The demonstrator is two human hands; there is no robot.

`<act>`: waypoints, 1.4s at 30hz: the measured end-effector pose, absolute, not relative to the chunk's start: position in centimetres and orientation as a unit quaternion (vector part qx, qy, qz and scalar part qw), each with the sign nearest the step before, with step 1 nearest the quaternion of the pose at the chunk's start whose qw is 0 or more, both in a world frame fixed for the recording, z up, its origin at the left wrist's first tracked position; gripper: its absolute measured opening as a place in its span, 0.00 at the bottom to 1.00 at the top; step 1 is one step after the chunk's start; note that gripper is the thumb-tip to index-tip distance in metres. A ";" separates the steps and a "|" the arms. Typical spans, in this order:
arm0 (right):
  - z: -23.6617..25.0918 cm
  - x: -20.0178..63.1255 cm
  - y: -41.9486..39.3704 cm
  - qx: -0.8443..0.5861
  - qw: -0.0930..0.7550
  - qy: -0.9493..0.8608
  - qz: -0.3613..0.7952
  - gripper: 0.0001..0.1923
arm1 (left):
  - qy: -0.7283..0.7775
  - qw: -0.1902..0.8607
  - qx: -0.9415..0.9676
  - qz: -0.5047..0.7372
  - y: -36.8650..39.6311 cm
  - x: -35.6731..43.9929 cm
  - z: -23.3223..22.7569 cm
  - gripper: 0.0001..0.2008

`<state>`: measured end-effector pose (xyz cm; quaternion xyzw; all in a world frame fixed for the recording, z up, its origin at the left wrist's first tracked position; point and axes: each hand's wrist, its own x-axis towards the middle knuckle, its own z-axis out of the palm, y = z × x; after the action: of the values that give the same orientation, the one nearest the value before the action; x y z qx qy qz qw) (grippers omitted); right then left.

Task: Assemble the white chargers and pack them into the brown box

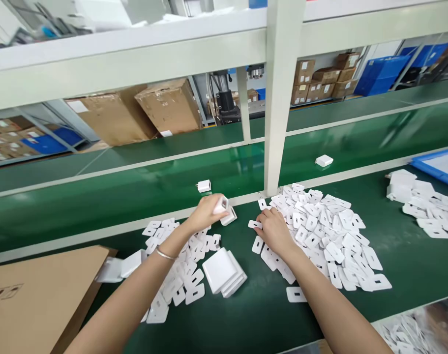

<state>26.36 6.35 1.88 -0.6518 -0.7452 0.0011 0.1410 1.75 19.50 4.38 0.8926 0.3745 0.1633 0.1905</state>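
Observation:
My left hand (204, 214) is closed around a white charger housing (221, 204) whose hollow end faces right. Just below it is a second white housing (228, 216); whether my fingers touch that one, I cannot tell. My right hand (276, 230) pinches a small white slotted plate (253, 224) at the left edge of a large heap of similar plates (319, 238). Under my left forearm spreads another heap of white plates (195, 293). Several larger white housings (219, 270) lie stacked between my arms.
Behind the bench runs a green conveyor belt (153, 194) carrying two white chargers, one on the left (204, 186) and one on the right (324, 160). A pale upright post (279, 98) stands ahead. At left is a cardboard box (32, 300); a blue-rimmed tray (435, 165) lies far right.

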 end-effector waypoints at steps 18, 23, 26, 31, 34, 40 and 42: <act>2.3 25.1 6.3 -0.651 0.085 -0.754 -0.005 0.06 | 0.543 0.131 0.815 0.155 27.2 3.3 4.4 0.21; 1.9 25.1 6.4 -0.655 0.104 -0.749 -0.010 0.12 | 0.482 0.191 0.835 0.181 20.4 1.2 6.8 0.23; 1.7 25.1 6.6 -0.658 0.110 -0.745 -0.018 0.15 | 0.415 0.185 0.880 0.137 17.2 0.9 6.5 0.20; 1.5 25.5 6.7 -0.662 0.113 -0.740 -0.031 0.12 | 0.369 0.161 0.900 0.169 15.5 0.9 5.6 0.20; 1.6 25.8 6.7 -0.661 0.120 -0.740 -0.038 0.08 | 0.407 0.141 0.869 0.244 14.4 -0.1 6.4 0.22; 1.6 26.3 7.1 -0.636 0.129 -0.760 -0.038 0.05 | 0.450 0.282 0.774 0.346 9.6 -3.0 7.5 0.30; 1.8 26.5 7.3 -0.630 0.139 -0.763 -0.034 0.05 | 0.455 0.345 0.720 0.394 8.3 -3.4 6.7 0.31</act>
<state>26.45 7.35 1.79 -0.6302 -0.7632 -0.0338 0.1386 -3.38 8.32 6.73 0.7204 0.4553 0.3938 0.3446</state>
